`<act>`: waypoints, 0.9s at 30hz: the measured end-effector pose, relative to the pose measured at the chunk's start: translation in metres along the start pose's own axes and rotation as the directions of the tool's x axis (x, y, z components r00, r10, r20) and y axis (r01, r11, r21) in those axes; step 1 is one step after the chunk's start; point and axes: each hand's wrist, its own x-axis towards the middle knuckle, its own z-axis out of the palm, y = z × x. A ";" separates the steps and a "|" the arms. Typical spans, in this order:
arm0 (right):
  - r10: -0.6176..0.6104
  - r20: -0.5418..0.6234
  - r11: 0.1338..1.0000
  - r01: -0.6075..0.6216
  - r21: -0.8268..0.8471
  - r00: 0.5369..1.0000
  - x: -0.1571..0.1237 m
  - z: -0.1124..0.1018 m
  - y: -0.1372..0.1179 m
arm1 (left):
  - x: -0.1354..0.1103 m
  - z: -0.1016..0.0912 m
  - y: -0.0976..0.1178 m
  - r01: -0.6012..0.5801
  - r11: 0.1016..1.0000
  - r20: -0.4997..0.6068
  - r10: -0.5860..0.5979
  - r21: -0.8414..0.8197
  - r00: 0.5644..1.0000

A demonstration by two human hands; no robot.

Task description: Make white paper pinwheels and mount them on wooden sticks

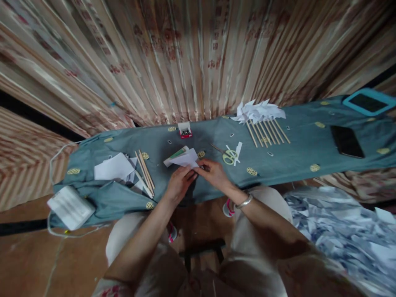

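My left hand [180, 182] and my right hand [214, 173] meet over the near edge of a blue-grey cloth [278, 165], both pinching a folded white paper piece [186, 159]. The fingers of both hands are closed on its near corner. My right wrist carries a silver bangle [244, 201]. Green-handled scissors [228, 155] lie just right of my right hand beside white paper strips. To my left lie loose wooden sticks [144, 172] and a heap of white paper sheets [115, 168].
Finished white paper pinwheels on sticks [262, 119] lie at the far right of the cloth. A small red box [185, 132], a dark phone [346, 141], a blue-framed tablet [368, 102], a white packet [70, 207] and a scrap paper pile [340, 231] surround me. A curtain hangs behind.
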 end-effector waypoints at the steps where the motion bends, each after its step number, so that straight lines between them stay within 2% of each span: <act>1: 0.030 -0.005 0.998 -0.030 0.048 1.000 0.000 0.001 0.000 | 0.004 0.002 0.000 0.020 1.000 0.007 -0.019 -0.014 1.000; 6: 0.085 -0.045 0.963 -0.070 0.261 0.995 0.005 0.007 0.003 | 0.021 0.013 0.000 0.073 0.997 -0.001 -0.073 -0.031 0.997; 10: 0.075 -0.072 0.965 -0.054 0.257 0.995 0.006 0.010 0.002 | 0.028 0.015 -0.003 0.038 0.998 0.004 -0.038 -0.046 0.999; 12: 0.049 -0.100 0.990 -0.035 0.139 0.994 0.006 0.008 -0.001 | 0.029 0.014 -0.003 0.027 0.999 0.010 -0.026 -0.045 1.000; 15: -0.073 -0.139 0.988 0.052 -0.148 0.988 0.005 0.002 -0.009 | 0.029 0.014 0.001 0.039 0.998 0.036 -0.038 -0.047 0.999; 18: -0.212 -0.096 0.917 0.164 -0.363 0.972 0.000 -0.004 -0.013 | 0.028 0.014 0.008 0.069 0.994 0.065 -0.064 -0.079 0.996; 22: -0.352 0.038 0.766 0.311 -0.563 0.935 -0.012 -0.008 -0.011 | 0.027 0.013 0.011 0.080 0.992 0.087 -0.071 -0.103 0.994; 25: -0.393 0.120 0.680 0.376 -0.629 0.912 -0.024 -0.008 -0.008 | 0.025 0.011 0.007 0.093 0.992 0.082 -0.086 -0.084 0.993; 27: -0.393 0.138 0.670 0.386 -0.634 0.909 -0.031 -0.008 -0.008 | 0.023 0.010 0.003 0.105 0.992 0.068 -0.100 -0.067 0.993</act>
